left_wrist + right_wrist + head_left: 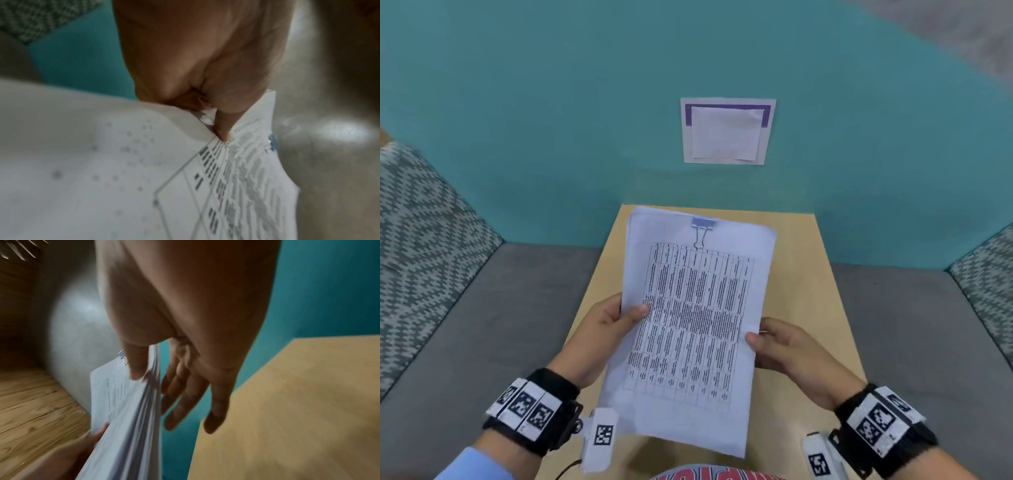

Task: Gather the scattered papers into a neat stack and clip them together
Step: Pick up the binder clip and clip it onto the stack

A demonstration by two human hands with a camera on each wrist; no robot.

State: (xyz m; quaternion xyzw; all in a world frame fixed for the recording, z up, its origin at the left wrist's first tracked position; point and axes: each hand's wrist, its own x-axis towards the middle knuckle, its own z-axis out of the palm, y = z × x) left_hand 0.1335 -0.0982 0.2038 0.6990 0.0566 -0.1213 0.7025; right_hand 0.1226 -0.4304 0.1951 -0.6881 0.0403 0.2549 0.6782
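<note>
A stack of white papers (688, 325) with a printed table on the top sheet is held tilted above the light wooden table (808, 291). A pale blue binder clip (703, 228) grips the stack's far edge. My left hand (616, 318) pinches the left edge, thumb on top and fingers beneath. In the left wrist view the thumb (224, 126) presses into the sheets (102, 162). My right hand (774, 342) is at the right edge. In the right wrist view its thumb tip (137, 369) lies on the stack (123, 410), and the straight fingers (185, 402) stand apart behind it.
A white sheet on a purple-edged card (727, 132) hangs on the teal wall behind the table. Grey bench seats (500, 325) (911, 325) flank the table, with patterned cushions (421, 240) at the far sides.
</note>
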